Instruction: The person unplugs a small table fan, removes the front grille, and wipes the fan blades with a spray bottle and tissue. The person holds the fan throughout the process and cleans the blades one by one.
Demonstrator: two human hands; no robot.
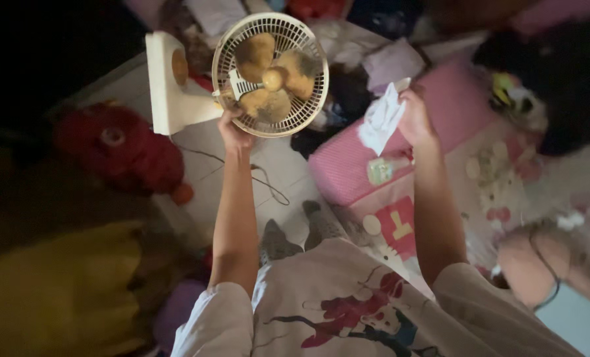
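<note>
Cream fan [270,74] faces the camera, base [169,86] pointing left.

Dim, soft picture; light falls mid-frame, left side and corners sink into blurred shadow

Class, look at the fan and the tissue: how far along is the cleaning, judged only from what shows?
Done: nothing clearly; the fan blades look brown with dust behind the grille. In hand: the left hand holds the fan up by its lower rim, and the right hand holds a white tissue apart from it. Left: wiping the blades and grille; a small bottle lies on the pink mat.
</note>
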